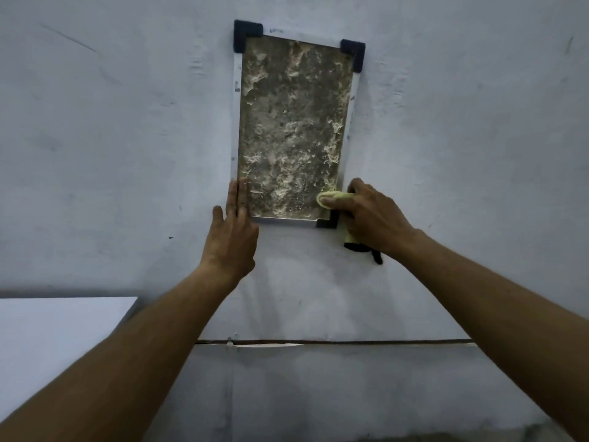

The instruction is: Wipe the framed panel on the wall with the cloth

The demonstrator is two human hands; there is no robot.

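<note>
A tall framed panel (291, 122) hangs on the pale wall, with a white frame, dark corner pieces and a grimy, blotchy grey-brown surface. My right hand (369, 215) grips a pale yellow cloth (333, 197) and presses it against the panel's lower right corner. A dark-edged end of the cloth (360, 247) hangs out below the hand. My left hand (234, 237) lies flat with fingers straight on the frame's lower left corner, hiding that corner.
A white flat surface (57, 333) juts in at the lower left. A thin dark wire (334, 342) runs horizontally along the wall below the panel. The bare wall (462, 138) spreads on both sides.
</note>
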